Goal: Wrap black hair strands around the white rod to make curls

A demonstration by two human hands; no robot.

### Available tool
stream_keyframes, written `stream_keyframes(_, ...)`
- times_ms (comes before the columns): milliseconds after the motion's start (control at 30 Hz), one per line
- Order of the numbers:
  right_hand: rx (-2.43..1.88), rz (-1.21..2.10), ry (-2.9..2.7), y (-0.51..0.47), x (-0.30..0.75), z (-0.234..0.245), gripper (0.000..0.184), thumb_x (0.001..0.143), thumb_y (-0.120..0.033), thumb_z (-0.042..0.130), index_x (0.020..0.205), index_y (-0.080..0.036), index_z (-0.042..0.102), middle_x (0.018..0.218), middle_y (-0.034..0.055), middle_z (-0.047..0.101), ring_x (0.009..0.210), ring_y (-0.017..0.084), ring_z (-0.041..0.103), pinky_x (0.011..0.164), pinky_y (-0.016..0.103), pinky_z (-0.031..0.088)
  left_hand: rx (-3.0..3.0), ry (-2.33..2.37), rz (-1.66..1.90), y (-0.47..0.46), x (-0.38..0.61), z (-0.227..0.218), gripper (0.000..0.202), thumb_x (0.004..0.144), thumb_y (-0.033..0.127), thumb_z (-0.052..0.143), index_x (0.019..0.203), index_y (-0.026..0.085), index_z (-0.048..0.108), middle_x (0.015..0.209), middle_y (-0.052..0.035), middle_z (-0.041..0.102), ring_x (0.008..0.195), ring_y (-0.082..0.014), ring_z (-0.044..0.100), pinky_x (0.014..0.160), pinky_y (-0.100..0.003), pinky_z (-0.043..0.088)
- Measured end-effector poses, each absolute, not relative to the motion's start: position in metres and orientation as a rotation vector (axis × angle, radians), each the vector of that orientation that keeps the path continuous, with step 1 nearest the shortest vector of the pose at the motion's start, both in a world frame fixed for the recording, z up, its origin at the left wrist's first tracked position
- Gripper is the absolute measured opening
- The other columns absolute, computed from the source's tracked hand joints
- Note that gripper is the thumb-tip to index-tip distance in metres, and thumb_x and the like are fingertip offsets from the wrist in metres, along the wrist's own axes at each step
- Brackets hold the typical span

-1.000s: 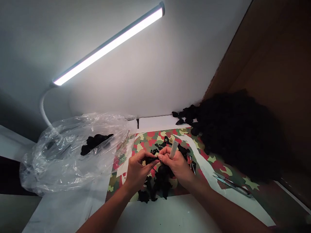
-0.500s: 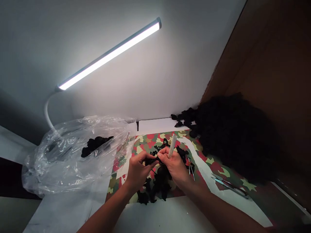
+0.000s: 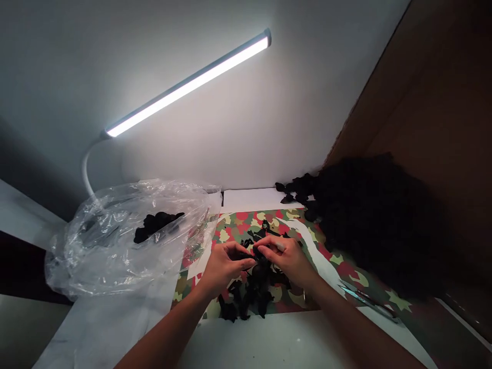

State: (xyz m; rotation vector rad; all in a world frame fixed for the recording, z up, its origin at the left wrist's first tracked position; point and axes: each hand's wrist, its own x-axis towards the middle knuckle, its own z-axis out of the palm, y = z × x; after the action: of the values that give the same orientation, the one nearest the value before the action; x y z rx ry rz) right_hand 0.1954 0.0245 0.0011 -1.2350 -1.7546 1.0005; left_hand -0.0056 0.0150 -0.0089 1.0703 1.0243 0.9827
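Note:
My left hand (image 3: 223, 264) and my right hand (image 3: 286, 257) meet over a camouflage-patterned mat (image 3: 246, 219). Both pinch a small black piece (image 3: 246, 255) held between them. My right hand also grips a white stick-like tool (image 3: 280, 247), now lying almost flat and mostly hidden by the fingers. Below the hands lies a heap of small black pieces (image 3: 249, 294) on the mat.
A clear plastic bag (image 3: 115, 241) with black pieces inside lies at the left. A large dark mound of black pieces (image 3: 376, 220) fills the right. Scissors (image 3: 365, 300) rest on the mat at the right. A lit bar lamp (image 3: 188, 82) hangs overhead.
My right hand has tipped the white tool from upright to nearly flat and spread over the black piece. The left hand keeps its pinch. The view shifted slightly.

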Motion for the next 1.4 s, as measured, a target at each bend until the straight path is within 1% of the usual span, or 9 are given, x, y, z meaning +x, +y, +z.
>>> stream_keyframes(200,-1.007,0.618,-2.031,0.008,0.181,-0.001,0.02,0.098,-0.022,0.056,0.102,-0.024,0.075,0.076,-0.0001,0.076,0.059,0.015,0.059,0.076,0.035,0.042,1.143,1.048,0.968,0.014,-0.006,-0.008,0.03,0.066,0.035,0.089,0.077,0.013,0.071,0.064,-0.0027,0.071,0.05,-0.0131,0.063,0.046,-0.022,0.05)
stream_keyframes(433,-1.154,0.17,-2.022,0.022,0.189,-0.013,0.022,0.097,-0.016,0.049,0.083,-0.022,0.064,0.069,0.0018,0.068,0.063,0.019,0.056,0.067,0.032,0.04,1.243,1.068,0.927,0.011,-0.007,-0.008,0.025,0.067,0.03,0.088,0.076,0.014,0.071,0.067,-0.002,0.072,0.054,-0.0117,0.063,0.051,-0.022,0.048)
stream_keyframes(533,-1.366,0.273,-1.877,0.034,0.208,-0.009,0.018,0.096,-0.028,0.053,0.082,-0.023,0.062,0.07,0.001,0.067,0.065,0.02,0.055,0.062,0.03,0.04,1.198,1.023,0.943,0.01,-0.009,-0.005,0.025,0.065,0.028,0.09,0.074,0.015,0.071,0.064,-0.0006,0.07,0.056,-0.0113,0.062,0.054,-0.021,0.049)
stream_keyframes(667,-1.402,0.587,-1.748,0.04,0.215,-0.006,0.043,0.099,-0.049,0.049,0.065,-0.023,0.052,0.055,-0.0031,0.049,0.053,0.016,0.045,0.054,0.028,0.035,1.061,0.997,1.011,0.01,-0.01,-0.002,0.028,0.061,0.027,0.092,0.074,0.014,0.071,0.061,0.0006,0.069,0.054,-0.0106,0.061,0.052,-0.021,0.048)
stream_keyframes(733,-1.305,0.648,-1.658,0.037,0.209,-0.004,0.049,0.102,-0.053,0.039,0.067,-0.022,0.055,0.064,-0.0001,0.054,0.063,0.018,0.053,0.062,0.029,0.041,1.025,0.981,1.022,0.01,-0.011,0.0,0.028,0.06,0.027,0.093,0.073,0.014,0.071,0.06,0.0007,0.068,0.054,-0.0105,0.061,0.052,-0.021,0.049)
stream_keyframes(833,-1.178,0.703,-1.536,0.029,0.2,0.001,0.049,0.105,-0.051,0.034,0.08,-0.023,0.066,0.088,0.0044,0.065,0.083,0.02,0.061,0.077,0.032,0.047,1.029,0.952,1.03,0.009,-0.011,0.001,0.028,0.062,0.026,0.092,0.078,0.014,0.073,0.065,0.0,0.069,0.06,-0.0108,0.063,0.057,-0.021,0.05)
stream_keyframes(933,-1.104,0.854,-1.482,0.02,0.195,0.005,0.044,0.105,-0.049,0.037,0.092,-0.025,0.071,0.085,0.0029,0.066,0.068,0.017,0.061,0.064,0.03,0.048,1.079,0.968,1.054,0.009,-0.011,0.001,0.035,0.063,0.022,0.092,0.091,0.016,0.072,0.074,-0.0002,0.071,0.07,-0.0119,0.065,0.063,-0.021,0.051)
stream_keyframes(1100,-0.966,1.035,-1.531,0.008,0.19,0.005,0.018,0.098,-0.038,0.062,0.109,-0.027,0.071,0.094,0.0034,0.075,0.086,0.021,0.073,0.077,0.033,0.058,1.103,0.986,1.098,0.009,-0.01,0.003,0.042,0.06,0.022,0.093,0.085,0.019,0.06,0.074,0.0016,0.069,0.07,-0.0136,0.065,0.064,-0.023,0.05)
stream_keyframes(1400,-0.956,1.166,-1.717,0.004,0.195,0.012,0.016,0.095,-0.032,0.066,0.082,-0.022,0.067,0.108,0.0062,0.077,0.098,0.022,0.073,0.083,0.034,0.056,1.24,1.06,1.085,0.007,-0.012,0.007,0.034,0.067,0.024,0.089,0.079,0.018,0.057,0.078,-0.0021,0.071,0.075,-0.0176,0.067,0.071,-0.029,0.054)
